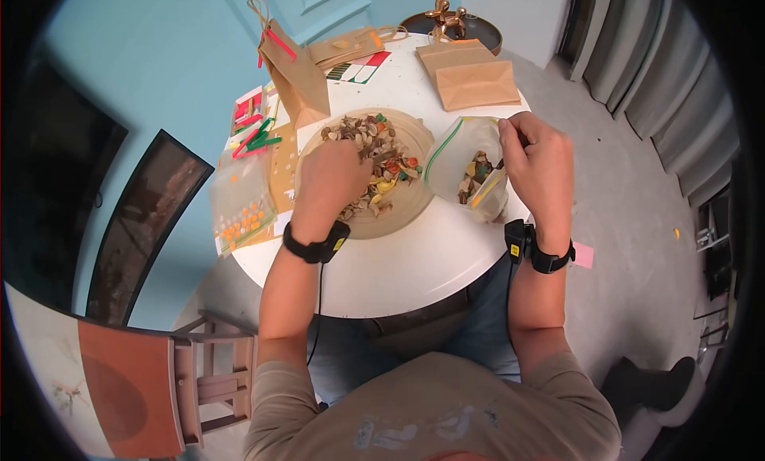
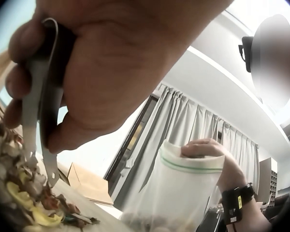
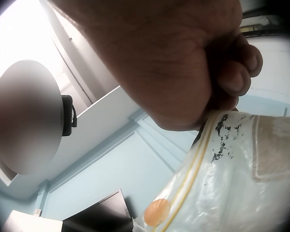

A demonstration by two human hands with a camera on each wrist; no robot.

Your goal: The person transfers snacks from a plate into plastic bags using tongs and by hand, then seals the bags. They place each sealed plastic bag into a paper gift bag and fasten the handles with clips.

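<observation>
Our left hand (image 1: 331, 178) grips a pair of metal tweezers (image 2: 35, 92) between thumb and fingers, the two tips a little apart and down at the heap of dried pieces (image 1: 388, 171). That heap, mostly brown and cream with some yellow, orange and green bits, lies on a round tray (image 1: 410, 204) in the middle of the white surface (image 1: 366, 290). Our right hand (image 1: 542, 162) pinches the rim of a clear zip bag (image 1: 476, 136), whose mouth stands open just beside the tray, with more dried pieces low inside. Behind it we have a folded paper bag (image 1: 478, 86) lying flat; behind the tray, to the left, another paper bag with handles (image 1: 299, 78) stands upright. Red and green strips (image 1: 259, 138) and a clear pouch with orange dots (image 1: 243, 202) lie at our left.
</observation>
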